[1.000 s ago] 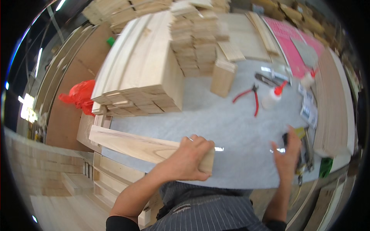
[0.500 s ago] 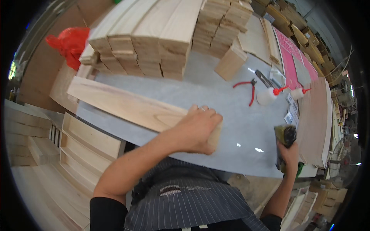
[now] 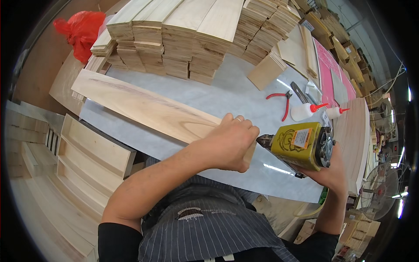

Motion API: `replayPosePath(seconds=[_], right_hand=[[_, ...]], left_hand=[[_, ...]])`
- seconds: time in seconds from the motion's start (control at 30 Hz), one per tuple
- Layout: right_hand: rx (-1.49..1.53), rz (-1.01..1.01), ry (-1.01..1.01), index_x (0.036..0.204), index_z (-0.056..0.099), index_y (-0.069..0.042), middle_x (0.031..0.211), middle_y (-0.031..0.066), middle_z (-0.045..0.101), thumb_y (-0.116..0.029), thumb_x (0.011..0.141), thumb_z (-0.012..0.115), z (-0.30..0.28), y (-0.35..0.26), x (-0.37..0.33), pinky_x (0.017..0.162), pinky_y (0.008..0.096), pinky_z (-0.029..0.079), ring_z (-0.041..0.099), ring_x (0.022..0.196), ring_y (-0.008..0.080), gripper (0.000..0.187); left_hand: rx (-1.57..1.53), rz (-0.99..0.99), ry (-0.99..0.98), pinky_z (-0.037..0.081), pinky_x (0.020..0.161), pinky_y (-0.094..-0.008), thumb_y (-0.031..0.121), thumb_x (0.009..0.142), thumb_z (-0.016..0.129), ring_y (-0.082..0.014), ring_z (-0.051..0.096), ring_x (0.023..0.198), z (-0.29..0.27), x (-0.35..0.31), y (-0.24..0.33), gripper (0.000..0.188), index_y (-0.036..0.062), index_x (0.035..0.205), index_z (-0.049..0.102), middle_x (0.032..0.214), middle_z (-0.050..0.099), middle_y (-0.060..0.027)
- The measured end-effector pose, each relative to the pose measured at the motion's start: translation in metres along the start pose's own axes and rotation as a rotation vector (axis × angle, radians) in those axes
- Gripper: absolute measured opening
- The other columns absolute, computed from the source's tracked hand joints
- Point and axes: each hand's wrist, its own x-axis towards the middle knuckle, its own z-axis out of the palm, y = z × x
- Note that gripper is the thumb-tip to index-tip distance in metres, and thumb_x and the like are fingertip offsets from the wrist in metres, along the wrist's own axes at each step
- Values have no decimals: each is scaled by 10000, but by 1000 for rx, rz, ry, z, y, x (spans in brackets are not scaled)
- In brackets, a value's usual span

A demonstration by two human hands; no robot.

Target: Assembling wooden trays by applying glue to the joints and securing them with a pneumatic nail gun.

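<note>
My left hand [image 3: 230, 143] is closed over the right end of a long pale wooden board [image 3: 148, 111], which slants across the near side of the table. A short wooden end piece [image 3: 249, 158] shows beside its fingers; how the two pieces meet is hidden by the hand. To the right, my right hand [image 3: 328, 175] is wrapped round the handle of an olive-yellow nail gun [image 3: 290, 143]. The gun's dark nose points left, close to the fingers of my left hand and the board's end.
Tall stacks of boards [image 3: 179, 48] fill the table's far side. Small boards [image 3: 267, 72], red-handled pliers [image 3: 286, 105] and white glue bottles [image 3: 302, 112] with red tips lie farther right. A wooden frame [image 3: 94, 150] stands lower left; a fan [image 3: 379, 192] is at right.
My right hand has raised the nail gun from the table's right side and swung it left, its nose now at the board's end. My left hand keeps its grip on the board.
</note>
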Motion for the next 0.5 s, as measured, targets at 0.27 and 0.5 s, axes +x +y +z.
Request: replayPosePath(seconds=[0.27, 0.5], right_hand=[[0, -36, 17, 998, 723, 26, 877, 127, 752, -128, 695, 877, 3, -1, 7, 719, 362, 562, 740, 787, 239, 373], [-24, 59, -56, 1002, 711, 13, 856, 118, 741, -145, 675, 883, 0, -7, 7, 698, 351, 555, 722, 744, 222, 402]], left_hand=[[6, 31, 24, 386, 945, -399, 283, 659, 828, -323, 564, 1095, 2, 1, -3, 604, -11, 1139, 607, 1086, 624, -165], [29, 43, 32, 388, 938, -403, 288, 660, 830, -328, 576, 1067, 2, 1, -7, 604, -6, 1134, 596, 1081, 617, -166]])
